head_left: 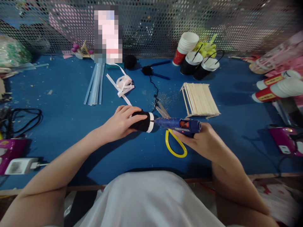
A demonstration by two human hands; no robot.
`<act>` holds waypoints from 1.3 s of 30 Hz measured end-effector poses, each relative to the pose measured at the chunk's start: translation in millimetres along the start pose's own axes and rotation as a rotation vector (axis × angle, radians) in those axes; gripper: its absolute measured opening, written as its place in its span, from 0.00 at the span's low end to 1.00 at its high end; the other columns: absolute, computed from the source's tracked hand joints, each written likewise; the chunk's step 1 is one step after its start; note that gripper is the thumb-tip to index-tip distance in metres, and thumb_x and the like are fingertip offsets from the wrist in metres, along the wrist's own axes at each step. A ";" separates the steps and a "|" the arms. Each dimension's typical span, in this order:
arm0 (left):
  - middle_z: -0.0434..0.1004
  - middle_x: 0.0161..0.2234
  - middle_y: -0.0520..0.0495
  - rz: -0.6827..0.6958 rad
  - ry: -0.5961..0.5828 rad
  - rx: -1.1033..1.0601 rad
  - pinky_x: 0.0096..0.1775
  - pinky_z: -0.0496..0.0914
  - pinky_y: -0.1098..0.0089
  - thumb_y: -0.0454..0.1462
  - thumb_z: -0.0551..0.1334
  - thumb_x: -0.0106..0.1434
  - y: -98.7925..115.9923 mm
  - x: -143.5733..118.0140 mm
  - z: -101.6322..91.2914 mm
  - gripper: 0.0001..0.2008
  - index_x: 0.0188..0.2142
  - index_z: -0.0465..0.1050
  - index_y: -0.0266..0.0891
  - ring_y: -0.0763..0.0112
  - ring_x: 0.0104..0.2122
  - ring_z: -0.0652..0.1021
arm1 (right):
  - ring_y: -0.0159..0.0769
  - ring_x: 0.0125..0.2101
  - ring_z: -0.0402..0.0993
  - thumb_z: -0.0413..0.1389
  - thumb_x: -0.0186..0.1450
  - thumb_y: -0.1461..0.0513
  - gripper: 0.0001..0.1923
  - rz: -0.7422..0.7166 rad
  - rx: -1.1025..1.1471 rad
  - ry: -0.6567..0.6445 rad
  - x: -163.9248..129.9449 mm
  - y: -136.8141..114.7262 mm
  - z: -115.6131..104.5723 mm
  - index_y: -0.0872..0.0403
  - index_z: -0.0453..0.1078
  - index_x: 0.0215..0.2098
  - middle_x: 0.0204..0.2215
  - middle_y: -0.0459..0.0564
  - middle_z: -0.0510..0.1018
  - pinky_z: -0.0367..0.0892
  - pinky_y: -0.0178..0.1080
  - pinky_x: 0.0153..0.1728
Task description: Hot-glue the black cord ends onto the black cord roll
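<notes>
1. Gripping one blue glue gun (180, 125), right hand (201, 142) closed around its body; nozzle tip touching the white rim of the black cup (143, 122).
2. Lying on its side on the blue table (66, 107), that one black cup, left hand (121, 121) curled over its top and holding it down.
3. Just right of the cup, under the glue gun, one pair of scissors (174, 143) with yellow handles, blades pointing up beyond the nozzle.
4. Beyond and right of the cup, one flat raft of wooden sticks (200, 99), count of sticks too fine to tell.
5. Beyond and left of the cup, one loose coil of pale ribbon (123, 85); further left, one bundle of clear glue sticks (96, 83), about five.
6. Far beyond the cup to the right, two more black cups with wire handles (200, 64), just beside one stack of white paper cups (186, 47) with a red base.
7. Well right of the cup, two further stacks of paper cups lying sideways (276, 86).
8. Well left of the cup, at the table edge, one white charger (20, 165) and one black cable (23, 116).
</notes>
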State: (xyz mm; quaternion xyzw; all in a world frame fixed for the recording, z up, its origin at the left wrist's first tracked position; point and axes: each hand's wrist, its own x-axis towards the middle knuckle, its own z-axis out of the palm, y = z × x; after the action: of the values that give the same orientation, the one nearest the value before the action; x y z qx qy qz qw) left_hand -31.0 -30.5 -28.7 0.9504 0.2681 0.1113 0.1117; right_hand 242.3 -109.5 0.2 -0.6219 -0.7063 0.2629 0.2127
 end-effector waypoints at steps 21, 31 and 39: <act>0.64 0.52 0.37 -0.038 0.023 0.005 0.49 0.61 0.57 0.38 0.63 0.58 -2.9 -1.2 2.3 0.26 0.55 0.59 0.40 0.54 0.51 0.67 | 0.31 0.21 0.68 0.56 0.59 0.60 0.04 -0.168 -0.046 -0.022 -4.8 -2.9 3.3 0.52 0.68 0.32 0.22 0.44 0.74 0.64 0.34 0.24; 0.65 0.51 0.36 -0.067 0.027 -0.033 0.48 0.62 0.56 0.40 0.61 0.59 -1.3 -0.6 0.8 0.25 0.55 0.59 0.39 0.54 0.50 0.68 | 0.32 0.21 0.70 0.56 0.59 0.61 0.04 -0.279 -0.151 0.087 -6.4 -0.8 4.5 0.51 0.66 0.33 0.25 0.46 0.74 0.65 0.34 0.25; 0.65 0.52 0.36 -0.071 0.032 -0.025 0.49 0.62 0.56 0.40 0.63 0.58 -2.1 -0.5 1.8 0.26 0.55 0.59 0.39 0.54 0.50 0.68 | 0.34 0.24 0.72 0.56 0.59 0.61 0.04 -0.254 -0.107 0.024 -7.0 -2.0 3.6 0.52 0.67 0.33 0.27 0.47 0.76 0.66 0.36 0.27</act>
State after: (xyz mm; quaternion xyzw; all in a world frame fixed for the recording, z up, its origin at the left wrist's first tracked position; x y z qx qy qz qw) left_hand -31.9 -29.3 -31.2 0.9369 0.3020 0.1258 0.1232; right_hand 239.4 -117.0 -1.1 -0.5408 -0.7899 0.1885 0.2192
